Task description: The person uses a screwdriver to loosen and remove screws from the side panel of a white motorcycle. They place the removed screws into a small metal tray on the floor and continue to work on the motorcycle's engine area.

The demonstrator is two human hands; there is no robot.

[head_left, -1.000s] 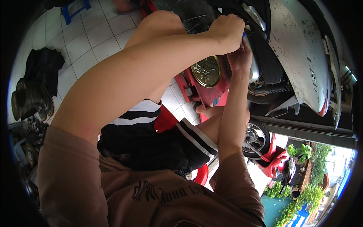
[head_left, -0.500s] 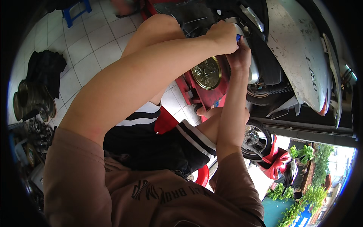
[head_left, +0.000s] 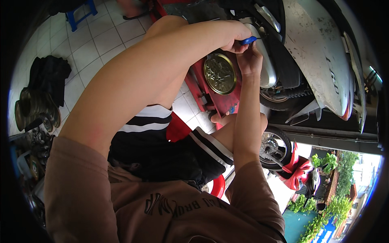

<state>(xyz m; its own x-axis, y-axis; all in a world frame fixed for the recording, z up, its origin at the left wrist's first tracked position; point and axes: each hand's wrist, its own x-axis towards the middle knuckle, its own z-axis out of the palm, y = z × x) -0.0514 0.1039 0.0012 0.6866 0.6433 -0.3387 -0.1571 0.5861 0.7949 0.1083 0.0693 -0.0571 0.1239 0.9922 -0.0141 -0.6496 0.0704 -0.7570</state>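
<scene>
My left hand is closed round the blue handle of a screwdriver. Its thin shaft points right, toward the silver side cover of a motor scooter. Just below the handle is my right hand, fingers curled up close to the tool; whatever they pinch is hidden. The shaft's tip is too small to make out against the dark parts by the cover. A round metal tin with small metal pieces in it sits under my hands.
The tin stands on a red stand between my legs. A blue stool is at the far left, with dark cloth and metal parts on the tiled floor. Right of my knee stands a red motorbike.
My left hand has shifted left and slightly down, and the blue handle shows more fully. My right hand has dropped a little to the left.
</scene>
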